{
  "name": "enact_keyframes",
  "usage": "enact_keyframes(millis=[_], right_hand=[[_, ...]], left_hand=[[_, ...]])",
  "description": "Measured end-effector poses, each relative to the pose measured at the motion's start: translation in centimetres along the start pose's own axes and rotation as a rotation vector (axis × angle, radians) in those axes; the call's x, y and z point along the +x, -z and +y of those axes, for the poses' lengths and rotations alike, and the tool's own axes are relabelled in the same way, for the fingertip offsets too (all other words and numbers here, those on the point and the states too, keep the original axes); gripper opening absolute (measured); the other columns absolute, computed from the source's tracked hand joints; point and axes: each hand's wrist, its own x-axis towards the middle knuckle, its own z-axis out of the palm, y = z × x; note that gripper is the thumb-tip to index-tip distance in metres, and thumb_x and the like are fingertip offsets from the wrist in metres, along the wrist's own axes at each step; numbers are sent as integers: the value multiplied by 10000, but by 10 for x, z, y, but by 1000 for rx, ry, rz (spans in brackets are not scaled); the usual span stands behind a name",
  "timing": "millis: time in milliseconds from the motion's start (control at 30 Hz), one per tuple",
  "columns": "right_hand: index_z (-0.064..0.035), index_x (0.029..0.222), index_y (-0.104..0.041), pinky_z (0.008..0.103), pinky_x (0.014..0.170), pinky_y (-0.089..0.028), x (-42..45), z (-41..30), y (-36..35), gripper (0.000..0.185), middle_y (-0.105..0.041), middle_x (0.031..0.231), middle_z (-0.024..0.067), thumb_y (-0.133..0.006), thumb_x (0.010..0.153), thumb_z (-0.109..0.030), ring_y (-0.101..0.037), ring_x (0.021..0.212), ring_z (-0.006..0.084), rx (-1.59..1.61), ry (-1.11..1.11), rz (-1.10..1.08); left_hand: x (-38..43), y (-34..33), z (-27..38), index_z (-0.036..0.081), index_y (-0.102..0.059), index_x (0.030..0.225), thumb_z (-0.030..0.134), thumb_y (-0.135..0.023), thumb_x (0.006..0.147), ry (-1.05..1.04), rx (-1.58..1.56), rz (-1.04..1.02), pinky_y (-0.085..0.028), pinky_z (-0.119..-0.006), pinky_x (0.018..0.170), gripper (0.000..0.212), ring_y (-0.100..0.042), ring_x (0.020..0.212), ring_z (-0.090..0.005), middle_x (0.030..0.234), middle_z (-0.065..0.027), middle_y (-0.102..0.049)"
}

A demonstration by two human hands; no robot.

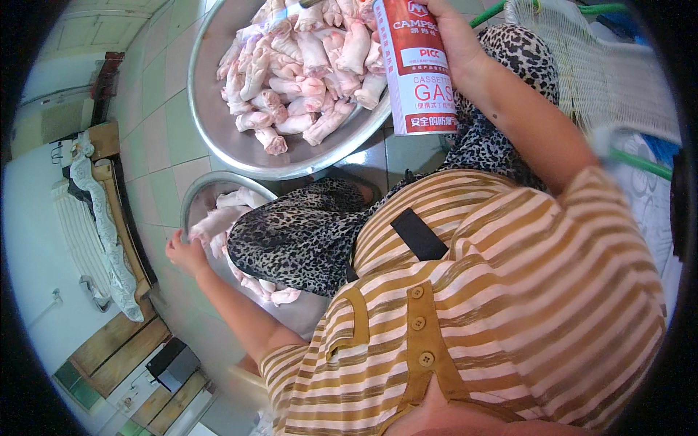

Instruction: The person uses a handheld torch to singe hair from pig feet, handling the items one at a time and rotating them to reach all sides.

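Note:
My right hand [455,38] grips a red and white butane gas canister [420,82], held tilted beside a large metal basin [199,109]. A dark torch nozzle [310,2] shows at the top edge, with a bluish flame [275,19] in front of it. Many raw, pale pig's trotters [294,87] are heaped in that basin. My left hand [188,255] is at the rim of a smaller metal basin [190,196], against the end of a pig's trotter [218,222]. Whether the fingers grip it cannot be made out. More trotters [256,286] lie there, partly hidden by my knee.
Tiled floor [163,141] surrounds the basins. To the right stands a woven chair [616,87] with a green frame [641,163]. A wooden bench [128,218] bearing a plastic-wrapped roll [103,218] runs along the left side. My leopard-print knee [294,234] juts over the smaller basin.

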Motion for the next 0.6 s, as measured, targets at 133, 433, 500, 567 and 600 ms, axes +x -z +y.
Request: enact_keyframes(millis=[133,433,500,567,600], right_hand=[[-59,1068,-612,354,664,-589,1,-4,-6,373,-693,866,90,-573,914,-397,-685,715,203,34,-39,0],[-53,1084,-609,362,725,-587,12,0,-2,451,-699,882,116,-532,920,-466,-694,764,237,-33,-53,74],[30,1152,-600,315,653,-598,12,4,-11,602,-694,934,166,-514,916,-517,-703,741,213,-219,2,172],[34,1124,-609,322,695,-598,16,-1,-2,590,-704,947,152,-523,921,-512,-713,786,214,-190,57,115],[35,1132,-605,327,718,-598,16,-3,-6,586,-700,973,154,-526,921,-505,-712,820,216,-169,72,129]], left_hand=[[33,-3,-23,102,-682,1114,115,-690,702,-76,-83,-24,-418,-450,1000,412,-527,1142,-356,1175,-189,-575],[134,-90,169,9,-630,1215,184,-624,838,-446,-368,-472,-438,-388,1006,416,-586,1173,-329,1222,-184,-635],[137,-128,180,42,-615,1234,167,-596,814,-486,-371,-445,-426,-417,1020,438,-546,1192,-353,1243,-190,-608],[141,-141,237,39,-575,1277,134,-588,803,-398,-344,-507,-412,-425,1044,483,-517,1229,-354,1305,-197,-565],[143,-151,250,26,-565,1281,126,-591,801,-407,-367,-501,-405,-423,1053,490,-508,1239,-355,1314,-202,-556]])
